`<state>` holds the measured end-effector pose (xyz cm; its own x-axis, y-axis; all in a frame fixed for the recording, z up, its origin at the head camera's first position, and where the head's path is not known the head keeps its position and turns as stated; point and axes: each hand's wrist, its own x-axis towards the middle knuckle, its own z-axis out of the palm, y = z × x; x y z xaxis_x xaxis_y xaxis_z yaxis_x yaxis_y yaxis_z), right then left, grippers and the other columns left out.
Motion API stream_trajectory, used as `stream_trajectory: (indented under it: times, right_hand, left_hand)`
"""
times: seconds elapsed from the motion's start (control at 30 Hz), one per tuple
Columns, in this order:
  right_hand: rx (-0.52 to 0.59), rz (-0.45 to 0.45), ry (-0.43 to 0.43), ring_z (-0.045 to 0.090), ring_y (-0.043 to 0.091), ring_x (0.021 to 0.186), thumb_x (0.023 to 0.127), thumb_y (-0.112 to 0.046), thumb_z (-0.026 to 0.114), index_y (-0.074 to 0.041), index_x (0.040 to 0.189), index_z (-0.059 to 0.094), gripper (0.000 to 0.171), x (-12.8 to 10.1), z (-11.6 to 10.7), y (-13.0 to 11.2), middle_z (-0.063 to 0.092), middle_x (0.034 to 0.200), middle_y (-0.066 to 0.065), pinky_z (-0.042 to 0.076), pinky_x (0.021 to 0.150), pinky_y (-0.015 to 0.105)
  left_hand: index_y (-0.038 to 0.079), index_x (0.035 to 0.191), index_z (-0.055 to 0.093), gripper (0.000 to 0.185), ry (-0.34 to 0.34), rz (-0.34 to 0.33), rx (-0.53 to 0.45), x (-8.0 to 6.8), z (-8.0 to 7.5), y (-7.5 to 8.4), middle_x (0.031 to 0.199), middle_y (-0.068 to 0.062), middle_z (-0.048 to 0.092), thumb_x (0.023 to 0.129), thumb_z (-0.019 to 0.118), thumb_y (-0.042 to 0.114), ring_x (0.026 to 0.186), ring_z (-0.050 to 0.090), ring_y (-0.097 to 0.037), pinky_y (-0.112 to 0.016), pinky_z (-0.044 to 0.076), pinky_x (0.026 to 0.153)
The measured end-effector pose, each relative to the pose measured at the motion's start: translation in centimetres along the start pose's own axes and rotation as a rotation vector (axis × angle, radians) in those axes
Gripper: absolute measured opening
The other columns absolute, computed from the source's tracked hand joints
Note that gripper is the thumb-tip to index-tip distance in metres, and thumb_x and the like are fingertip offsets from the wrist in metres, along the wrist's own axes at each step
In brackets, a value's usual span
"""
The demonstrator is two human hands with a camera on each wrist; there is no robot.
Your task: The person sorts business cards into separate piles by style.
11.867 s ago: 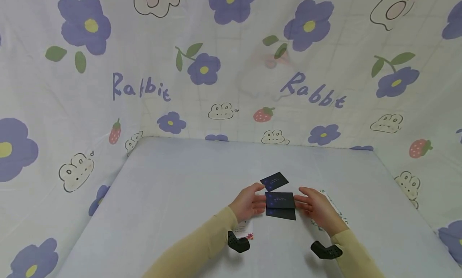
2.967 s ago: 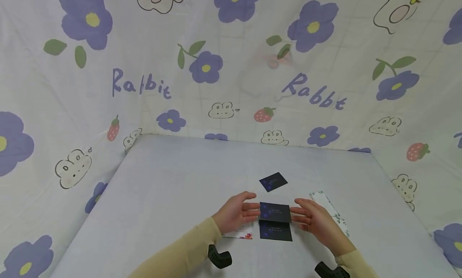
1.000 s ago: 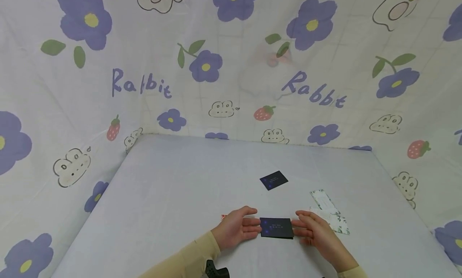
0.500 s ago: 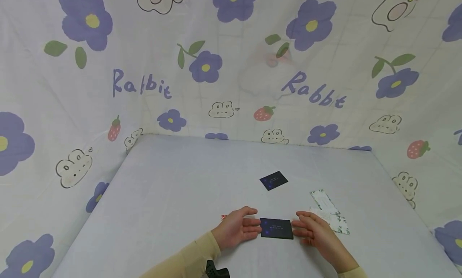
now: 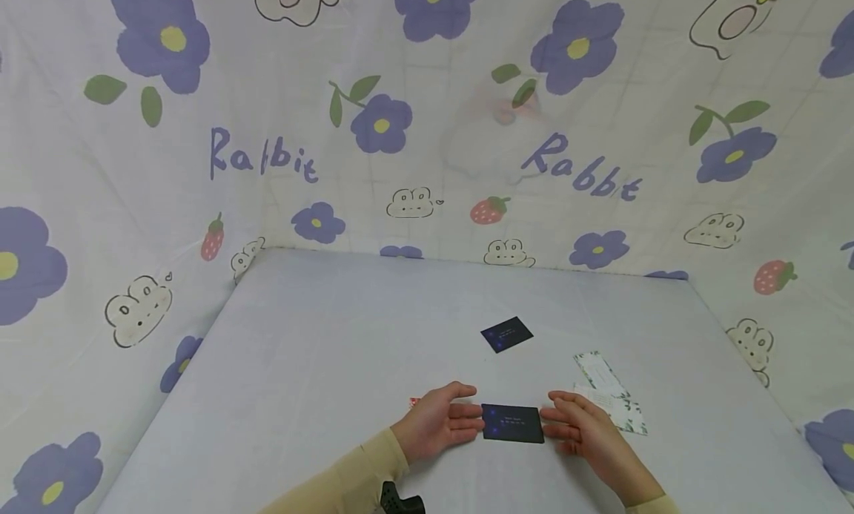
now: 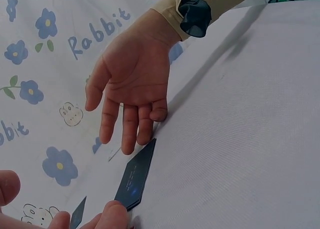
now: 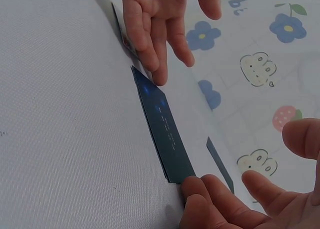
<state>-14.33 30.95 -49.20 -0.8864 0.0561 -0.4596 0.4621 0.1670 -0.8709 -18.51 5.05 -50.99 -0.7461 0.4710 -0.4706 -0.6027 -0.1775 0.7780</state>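
Note:
Between my hands lies a small stack of black cards (image 5: 513, 423) with blue spots and tiny pale print, flat on the table. Their edges line up closely, and a thin second layer shows along the side in the right wrist view (image 7: 160, 129). My left hand (image 5: 434, 426) stands on its side at the short left edge, its fairly straight fingertips touching the cards. Opposite, my right hand (image 5: 587, 429) meets the right edge with extended fingertips. Both thumbs are raised off the cards. Farther back lies another single black card (image 5: 507, 334), turned at an angle.
White cards with green leaf borders (image 5: 627, 414) lie overlapping behind my right hand. A red-printed white card (image 5: 414, 402) is mostly hidden by my left hand. White cloth (image 5: 320, 336) covers the table; patterned curtains (image 5: 440, 165) stand at the back and sides.
Earlier, two black cards overlapped unevenly between my hands, one sticking out toward me. They now coincide as a stack nearer my body. Over the last half second, almost nothing moved.

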Motion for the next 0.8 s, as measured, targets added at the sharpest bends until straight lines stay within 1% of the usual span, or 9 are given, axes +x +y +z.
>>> stream_trajectory:
  times: [0.2, 0.4, 0.53, 0.63, 0.8]
  right_hand:
    - [0.001, 0.003, 0.012, 0.07, 0.011, 0.094, 0.109, -0.036, 0.044, 0.002, 0.149, 0.038, 0.055, 0.0, 0.1, 0.0, 0.074, 0.12, 0.006, 0.053, 0.076, 0.03]
    - [-0.02, -0.015, 0.018, 0.07, 0.013, 0.1, 0.109, -0.037, 0.041, 0.001, 0.149, 0.036, 0.055, -0.4, -0.5, 0.0, 0.07, 0.13, 0.014, 0.054, 0.08, 0.031]
    - [-0.032, -0.027, 0.046, 0.069, 0.013, 0.103, 0.11, -0.04, 0.037, 0.0, 0.151, 0.034, 0.057, -0.7, -1.7, 0.0, 0.068, 0.133, 0.014, 0.054, 0.082, 0.032]
    - [-0.023, -0.024, 0.047, 0.069, 0.011, 0.103, 0.11, -0.043, 0.036, -0.001, 0.153, 0.031, 0.061, -0.9, -2.7, 0.2, 0.068, 0.133, 0.011, 0.055, 0.083, 0.031]
    - [0.009, -0.014, 0.033, 0.069, 0.008, 0.103, 0.109, -0.048, 0.038, -0.001, 0.155, 0.026, 0.067, -1.1, -4.1, 0.2, 0.069, 0.131, 0.005, 0.055, 0.084, 0.03]
  left_hand:
    - [-0.006, 0.15, 0.042, 0.058, -0.006, 0.01, 0.005, 0.1, 0.1, 0.0, 0.142, -0.036, 0.053, 0.104, 0.048, 0.03, 0.132, 0.055, -0.049, -0.057, 0.043, 0.115]
    - [-0.005, 0.151, 0.04, 0.059, -0.007, 0.033, -0.002, -0.3, -0.3, 0.3, 0.144, -0.038, 0.05, 0.104, 0.048, 0.029, 0.134, 0.053, -0.05, -0.057, 0.042, 0.115]
    - [-0.005, 0.153, 0.037, 0.059, -0.024, 0.062, -0.002, -0.6, -1.2, 0.8, 0.147, -0.039, 0.046, 0.105, 0.044, 0.03, 0.137, 0.049, -0.051, -0.056, 0.041, 0.117]
    - [-0.004, 0.154, 0.035, 0.059, -0.029, 0.083, -0.003, -0.8, -2.2, 1.4, 0.15, -0.039, 0.043, 0.107, 0.041, 0.031, 0.14, 0.047, -0.05, -0.055, 0.039, 0.118]
    - [-0.003, 0.157, 0.031, 0.06, -0.021, 0.111, -0.034, -1.3, -3.6, 2.6, 0.156, -0.037, 0.037, 0.108, 0.038, 0.032, 0.145, 0.04, -0.049, -0.055, 0.034, 0.121]
